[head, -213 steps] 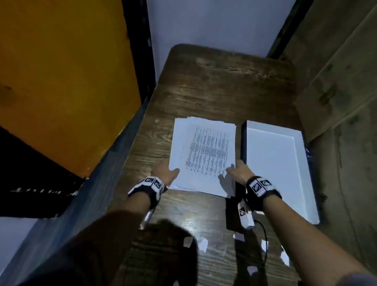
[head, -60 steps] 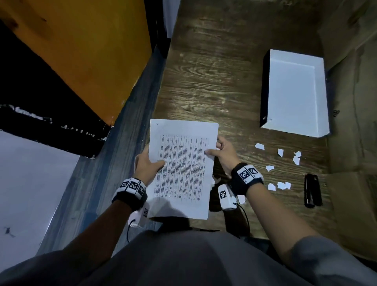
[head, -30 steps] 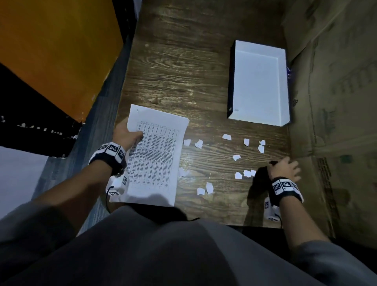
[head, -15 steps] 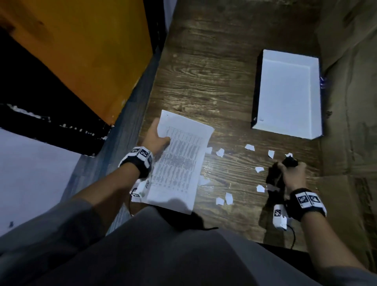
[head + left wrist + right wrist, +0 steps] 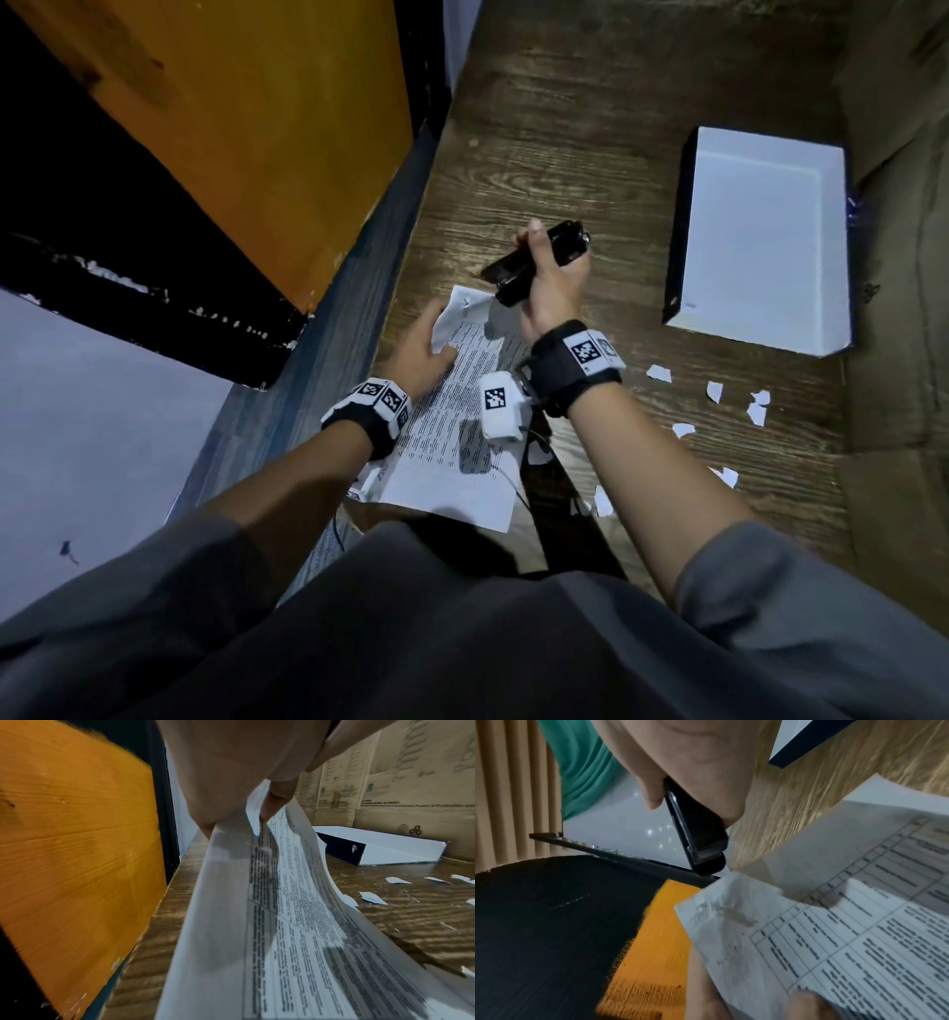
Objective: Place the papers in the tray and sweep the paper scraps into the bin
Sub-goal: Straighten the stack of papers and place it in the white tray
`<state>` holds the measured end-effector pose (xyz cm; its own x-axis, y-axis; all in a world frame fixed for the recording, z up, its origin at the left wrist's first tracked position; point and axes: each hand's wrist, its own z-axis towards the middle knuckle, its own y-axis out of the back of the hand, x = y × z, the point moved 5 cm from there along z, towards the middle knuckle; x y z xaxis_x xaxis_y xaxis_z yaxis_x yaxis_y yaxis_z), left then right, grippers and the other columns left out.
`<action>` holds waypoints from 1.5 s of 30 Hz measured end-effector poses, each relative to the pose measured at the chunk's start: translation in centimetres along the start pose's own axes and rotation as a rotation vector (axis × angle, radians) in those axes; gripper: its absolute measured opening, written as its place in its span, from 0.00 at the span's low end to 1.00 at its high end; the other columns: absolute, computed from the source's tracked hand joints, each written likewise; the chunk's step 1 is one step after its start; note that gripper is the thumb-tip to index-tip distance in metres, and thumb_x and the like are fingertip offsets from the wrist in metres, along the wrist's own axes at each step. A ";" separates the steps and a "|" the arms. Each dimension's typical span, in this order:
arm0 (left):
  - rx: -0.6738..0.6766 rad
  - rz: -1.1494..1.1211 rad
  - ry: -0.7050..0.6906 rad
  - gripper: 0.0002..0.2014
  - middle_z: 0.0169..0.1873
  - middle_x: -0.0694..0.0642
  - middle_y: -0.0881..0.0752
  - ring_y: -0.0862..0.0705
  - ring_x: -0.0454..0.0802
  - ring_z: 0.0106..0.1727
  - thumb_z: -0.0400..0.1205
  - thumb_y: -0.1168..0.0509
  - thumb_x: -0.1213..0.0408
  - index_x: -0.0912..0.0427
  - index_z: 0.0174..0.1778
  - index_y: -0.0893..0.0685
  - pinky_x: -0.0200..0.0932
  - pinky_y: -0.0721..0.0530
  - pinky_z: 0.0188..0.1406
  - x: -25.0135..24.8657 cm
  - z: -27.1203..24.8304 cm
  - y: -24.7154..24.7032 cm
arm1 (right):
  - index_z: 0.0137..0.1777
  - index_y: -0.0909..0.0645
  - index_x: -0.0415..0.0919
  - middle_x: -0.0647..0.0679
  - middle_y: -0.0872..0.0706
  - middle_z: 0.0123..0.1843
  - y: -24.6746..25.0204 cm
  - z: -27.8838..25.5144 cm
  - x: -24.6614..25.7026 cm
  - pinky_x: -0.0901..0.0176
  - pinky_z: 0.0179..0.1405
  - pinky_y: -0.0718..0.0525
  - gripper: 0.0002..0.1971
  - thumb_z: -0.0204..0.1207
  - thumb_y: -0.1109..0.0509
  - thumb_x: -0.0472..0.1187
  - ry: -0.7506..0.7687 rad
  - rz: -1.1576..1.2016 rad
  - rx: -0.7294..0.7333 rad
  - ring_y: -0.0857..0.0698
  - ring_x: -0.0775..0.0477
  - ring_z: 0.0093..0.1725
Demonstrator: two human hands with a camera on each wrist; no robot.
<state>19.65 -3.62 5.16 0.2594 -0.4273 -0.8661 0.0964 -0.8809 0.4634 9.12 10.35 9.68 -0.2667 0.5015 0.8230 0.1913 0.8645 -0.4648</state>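
Observation:
A stack of printed papers [image 5: 452,437] hangs over the wooden table's near left edge, pinched at its upper left by my left hand [image 5: 421,349]. In the left wrist view the thumb lies on top of the bending papers [image 5: 295,933]. My right hand [image 5: 552,288] grips a black stapler [image 5: 518,272], whose mouth sits at the papers' crumpled top corner [image 5: 721,908]. An empty white tray [image 5: 760,246] lies at the far right of the table. Several white paper scraps [image 5: 714,393] are scattered on the table in front of the tray.
An orange wooden panel [image 5: 231,128] stands close along the table's left side, with pale floor [image 5: 77,437] below it. Cardboard boxes [image 5: 898,360] wall off the right side, right behind the tray [image 5: 385,850]. My grey-clad body fills the bottom of the head view.
My right hand picked the stapler up from the table's right side and carried it left to the papers' top corner. The left hand kept holding the papers.

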 end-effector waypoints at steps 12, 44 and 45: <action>0.034 -0.009 -0.019 0.23 0.53 0.61 0.15 0.17 0.56 0.46 0.75 0.39 0.76 0.57 0.66 0.27 0.46 0.20 0.42 0.2 -0.1 0.4 | 0.56 0.28 0.38 0.43 0.19 0.38 -1.4 -0.6 -1.9 0.51 0.35 0.15 0.13 0.76 0.28 0.34 -0.116 0.098 0.100 0.16 0.47 0.31; -0.062 -0.018 0.148 0.23 0.53 0.53 0.17 0.18 0.50 0.52 0.76 0.35 0.73 0.56 0.67 0.25 0.41 0.23 0.48 0.3 0.2 0.5 | 0.55 0.40 0.43 0.37 0.21 0.54 10.2 3.9 3.2 0.60 0.40 0.18 0.25 0.70 0.27 0.27 0.082 -0.816 -0.050 0.18 0.45 0.45; -0.087 -0.029 0.171 0.23 0.53 0.52 0.17 0.18 0.51 0.53 0.76 0.35 0.73 0.57 0.68 0.24 0.41 0.24 0.50 0.6 0.3 0.5 | 0.54 0.37 0.42 0.34 0.20 0.55 13.3 4.3 4.0 0.56 0.41 0.20 0.23 0.69 0.27 0.27 0.074 -0.985 -0.056 0.18 0.41 0.46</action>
<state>19.57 -4.35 4.83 0.4144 -0.3541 -0.8384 0.1874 -0.8682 0.4594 6.50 24.01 5.42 -0.2715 -0.4463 0.8527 -0.0396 0.8904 0.4534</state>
